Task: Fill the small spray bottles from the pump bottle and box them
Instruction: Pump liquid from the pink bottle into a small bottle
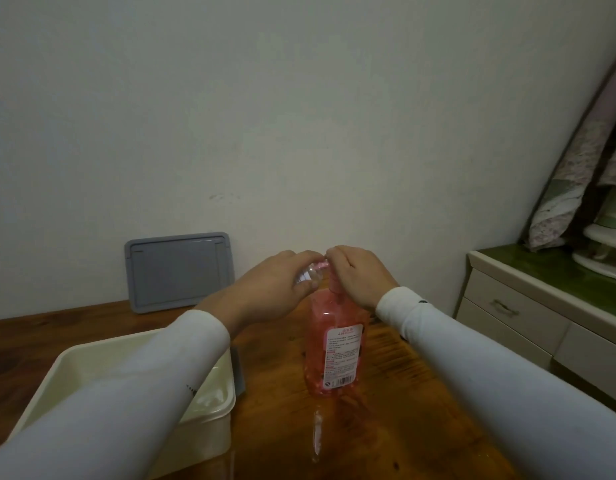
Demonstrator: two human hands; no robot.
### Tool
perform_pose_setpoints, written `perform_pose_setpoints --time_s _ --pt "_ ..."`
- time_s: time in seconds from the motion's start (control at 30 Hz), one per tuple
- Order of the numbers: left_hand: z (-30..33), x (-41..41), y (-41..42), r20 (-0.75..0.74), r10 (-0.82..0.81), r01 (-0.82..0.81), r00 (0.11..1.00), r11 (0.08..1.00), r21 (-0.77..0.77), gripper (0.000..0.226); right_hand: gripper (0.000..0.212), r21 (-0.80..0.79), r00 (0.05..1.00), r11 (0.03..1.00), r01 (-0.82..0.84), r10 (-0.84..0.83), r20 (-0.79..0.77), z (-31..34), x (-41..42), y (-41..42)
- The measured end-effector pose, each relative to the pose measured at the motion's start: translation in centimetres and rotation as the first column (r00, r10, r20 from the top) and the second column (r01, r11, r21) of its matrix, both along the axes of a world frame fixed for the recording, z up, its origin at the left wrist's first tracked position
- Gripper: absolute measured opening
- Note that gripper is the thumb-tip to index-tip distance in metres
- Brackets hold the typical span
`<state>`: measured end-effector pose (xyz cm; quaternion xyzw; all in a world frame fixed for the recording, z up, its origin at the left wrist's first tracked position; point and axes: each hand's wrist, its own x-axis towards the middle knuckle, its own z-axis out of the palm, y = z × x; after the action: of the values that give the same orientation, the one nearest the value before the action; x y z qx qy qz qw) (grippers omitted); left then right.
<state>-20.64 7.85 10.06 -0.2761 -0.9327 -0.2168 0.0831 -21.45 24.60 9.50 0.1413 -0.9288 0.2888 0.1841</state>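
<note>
Wood table [386,393] by wall: L hand [275,289] grips spray bottle [67,271], R hand [360,275] presses pump bottle [334,344].

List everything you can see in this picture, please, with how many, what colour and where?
pump bottle: one, pink, upright mid-table
small spray bottle: one, clear, at the pump spout
box: one, cream, open, table's left
lid: one, grey, leaning on the wall
table: one, brown wood
cabinet: one, cream, green top, right
left hand: holds the small spray bottle
right hand: rests on the pump head
</note>
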Motion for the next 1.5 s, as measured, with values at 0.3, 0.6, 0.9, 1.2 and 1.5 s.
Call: perform_pose_setpoints --time_s 0.3,0.6,0.9,1.2,1.5 --pt "0.6 -0.2 -0.1 -0.05 -0.001 0.002 0.999 1.0 0.031 0.047 0.034 0.006 0.999 1.0 -0.005 0.005 -0.046 1.1 -0.2 -0.3" --pt "0.4 -0.1 -0.2 -0.033 -0.012 0.013 0.999 0.999 0.051 0.046 0.035 -0.039 1.0 0.999 0.022 -0.022 -0.007 1.0 -0.2 0.0" --pt "-0.5 0.1 0.0 -0.016 0.005 -0.004 1.0 0.999 0.035 0.047 0.031 0.039 1.0 0.999 -0.008 0.008 -0.011 -0.1 -0.1 -0.2" --pt "0.9 0.0 -0.1 -0.037 -0.004 0.006 0.999 0.999 0.05 0.047 0.036 -0.05 1.0 0.999 0.004 -0.005 -0.028 1.5 -0.1 -0.2" --pt "-0.2 -0.1 0.0 0.003 0.009 -0.009 1.0 1.0 0.019 0.049 0.033 -0.029 1.0 0.999 -0.022 0.022 0.012 -0.1 0.0 0.0"
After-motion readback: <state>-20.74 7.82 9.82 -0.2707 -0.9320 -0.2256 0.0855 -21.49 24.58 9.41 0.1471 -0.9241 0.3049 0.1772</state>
